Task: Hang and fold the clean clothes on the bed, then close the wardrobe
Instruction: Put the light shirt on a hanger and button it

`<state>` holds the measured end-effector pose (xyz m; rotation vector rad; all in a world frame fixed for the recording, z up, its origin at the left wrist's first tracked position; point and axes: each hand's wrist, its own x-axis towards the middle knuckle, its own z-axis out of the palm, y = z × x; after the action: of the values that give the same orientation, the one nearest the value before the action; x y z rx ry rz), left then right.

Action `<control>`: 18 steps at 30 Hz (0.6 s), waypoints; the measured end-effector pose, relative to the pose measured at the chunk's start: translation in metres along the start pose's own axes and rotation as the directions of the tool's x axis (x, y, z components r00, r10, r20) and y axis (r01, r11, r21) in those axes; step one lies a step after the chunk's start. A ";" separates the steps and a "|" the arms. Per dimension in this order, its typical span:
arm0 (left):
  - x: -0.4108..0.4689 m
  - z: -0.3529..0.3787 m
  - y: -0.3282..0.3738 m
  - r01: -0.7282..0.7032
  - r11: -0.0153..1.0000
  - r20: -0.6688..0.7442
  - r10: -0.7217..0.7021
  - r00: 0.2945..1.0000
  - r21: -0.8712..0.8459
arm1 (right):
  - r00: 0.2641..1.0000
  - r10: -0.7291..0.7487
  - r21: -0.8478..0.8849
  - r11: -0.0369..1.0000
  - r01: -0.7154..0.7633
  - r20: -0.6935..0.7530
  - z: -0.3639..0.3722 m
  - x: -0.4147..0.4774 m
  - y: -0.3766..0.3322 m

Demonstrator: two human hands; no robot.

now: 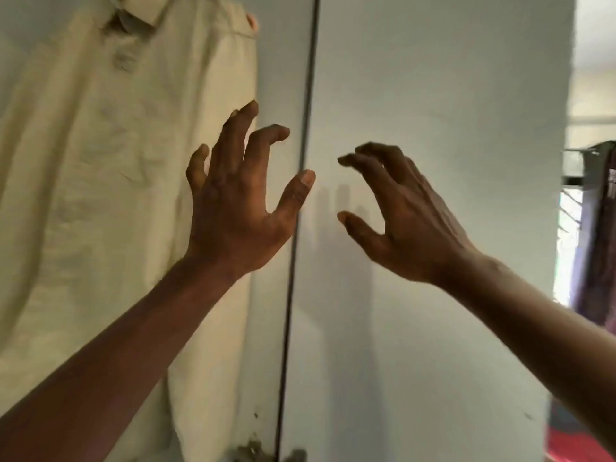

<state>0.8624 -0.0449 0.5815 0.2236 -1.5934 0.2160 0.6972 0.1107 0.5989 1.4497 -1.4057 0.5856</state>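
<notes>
Hovering before the wardrobe doors [433,95]: left hand [233,208], right hand [410,221].

No text, label, brand, number or sign can be read. The shirt [110,201] shows only plain cream cloth, and the wardrobe [440,128] doors are plain grey with no legible marking.
</notes>
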 end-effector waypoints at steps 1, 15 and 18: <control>-0.014 0.006 0.023 -0.003 0.999 0.025 0.004 1.000 -0.035 | 0.999 0.035 0.010 0.999 -0.035 0.025 -0.012 -0.032 0.004; -0.266 0.068 0.361 0.204 0.683 0.472 0.230 0.851 -0.701 | 0.625 0.765 -0.067 0.639 -0.766 0.156 -0.191 -0.459 0.014; -0.323 0.087 0.427 0.292 0.580 0.533 0.301 0.791 -0.761 | 0.443 0.885 -0.128 0.461 -0.878 0.147 -0.221 -0.542 0.001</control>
<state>0.6722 0.3450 0.2555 -0.5183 -2.1817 -0.7055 0.6456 0.5507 0.2160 0.6053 -2.3293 1.0772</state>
